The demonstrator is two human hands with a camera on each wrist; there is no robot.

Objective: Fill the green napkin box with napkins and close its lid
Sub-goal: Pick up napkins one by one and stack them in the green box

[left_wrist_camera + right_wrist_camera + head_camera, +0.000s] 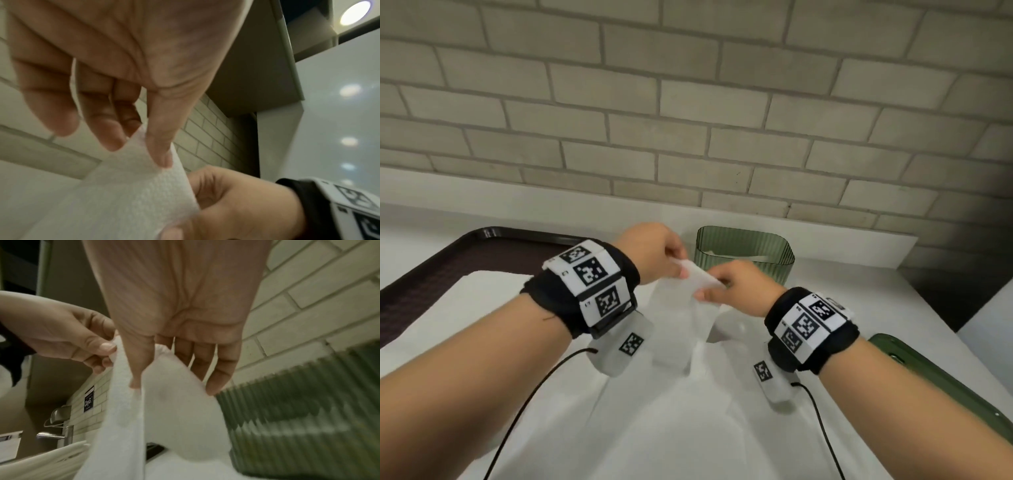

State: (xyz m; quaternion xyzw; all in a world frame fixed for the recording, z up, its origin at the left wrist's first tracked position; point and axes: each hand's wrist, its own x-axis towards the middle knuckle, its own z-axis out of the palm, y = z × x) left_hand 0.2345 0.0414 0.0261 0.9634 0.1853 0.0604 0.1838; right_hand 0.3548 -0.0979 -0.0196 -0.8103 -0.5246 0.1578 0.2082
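The ribbed green napkin box [746, 253] stands open at the back of the white counter, with white paper showing inside; it fills the right of the right wrist view [298, 410]. Just in front of it a white napkin [685, 315] hangs between both hands. My left hand [681, 265] pinches its upper edge with thumb and fingers [162, 155], the napkin [144, 186] trailing below. My right hand [714, 287] pinches the same edge close beside it, thumb in front and fingers behind the napkin [174, 418]. The green lid [941, 387] lies flat at the right counter edge.
A dark brown tray [431, 274] sits at the left, partly under a spread of white paper [654, 428] below my arms. A brick wall [688, 102] rises right behind the box. The counter ends at the right, past the lid.
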